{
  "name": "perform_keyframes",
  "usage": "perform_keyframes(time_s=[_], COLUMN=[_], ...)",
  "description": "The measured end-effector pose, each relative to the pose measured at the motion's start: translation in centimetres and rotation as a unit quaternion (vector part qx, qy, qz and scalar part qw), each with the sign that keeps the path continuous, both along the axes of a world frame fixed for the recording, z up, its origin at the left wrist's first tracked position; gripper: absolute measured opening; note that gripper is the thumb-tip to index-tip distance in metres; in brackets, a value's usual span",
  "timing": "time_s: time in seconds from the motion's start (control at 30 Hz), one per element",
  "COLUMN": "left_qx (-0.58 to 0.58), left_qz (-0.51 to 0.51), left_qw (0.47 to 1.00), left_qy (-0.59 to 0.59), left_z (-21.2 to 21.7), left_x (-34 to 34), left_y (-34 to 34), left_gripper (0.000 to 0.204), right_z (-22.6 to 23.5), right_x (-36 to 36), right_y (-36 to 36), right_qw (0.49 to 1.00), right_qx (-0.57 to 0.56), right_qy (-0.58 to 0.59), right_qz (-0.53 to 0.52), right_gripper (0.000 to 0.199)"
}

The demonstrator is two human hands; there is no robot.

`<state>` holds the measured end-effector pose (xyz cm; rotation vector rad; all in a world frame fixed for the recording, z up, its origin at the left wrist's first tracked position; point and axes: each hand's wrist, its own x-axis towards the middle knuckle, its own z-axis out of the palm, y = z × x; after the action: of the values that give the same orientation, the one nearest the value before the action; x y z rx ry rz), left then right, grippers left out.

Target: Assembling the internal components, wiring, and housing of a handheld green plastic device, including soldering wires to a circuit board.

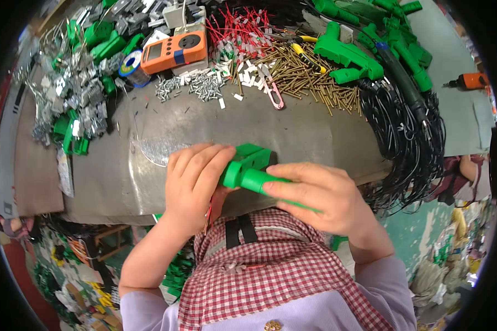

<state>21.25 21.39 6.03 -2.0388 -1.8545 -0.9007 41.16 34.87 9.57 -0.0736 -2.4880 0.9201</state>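
Both my hands are on a green plastic housing [248, 175] with a round, tube-like part, held above the near edge of the bench. My left hand [196, 176] wraps its fingers over the left end. With fingers stretched along the tube and pressed against it, my right hand [320, 193] grips the right end. Thin red wires [208, 215] hang just under my left hand. The underside of the housing and my left thumb are mostly hidden.
Along the back lie grey metal parts [83, 99], a solder spool [132, 67], an orange meter [174, 51], small screws [196, 85], red-wired parts [237, 33], long brass screws [309, 74], pink snips [271, 91], green housings [348, 52]. Black cables [403, 138] and an orange-handled driver [472, 81] are at right.
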Motion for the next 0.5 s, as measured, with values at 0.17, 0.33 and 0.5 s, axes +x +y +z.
perform_keyframes(time_s=[0.17,0.33,0.5], left_qx=[0.073,-0.004,0.024], left_qz=[0.03,0.027,0.038], left_qw=[0.996,0.999,0.999], left_qy=[-0.032,0.02,-0.002], left_z=[-1.0,-0.5,-1.7], left_x=[1.0,0.4,0.5], left_y=[0.1,-0.3,-0.2], left_gripper=[0.032,0.038,0.038], right_z=[-1.4,-1.2,-1.3], right_x=[0.0,0.3,0.0], right_y=[-1.3,-1.3,-1.8], right_qw=[0.997,0.998,0.996], right_qx=[0.016,0.037,0.044], right_qy=[0.071,0.049,0.071], right_qz=[-0.015,0.008,-0.026], right_gripper=[0.033,0.038,0.037])
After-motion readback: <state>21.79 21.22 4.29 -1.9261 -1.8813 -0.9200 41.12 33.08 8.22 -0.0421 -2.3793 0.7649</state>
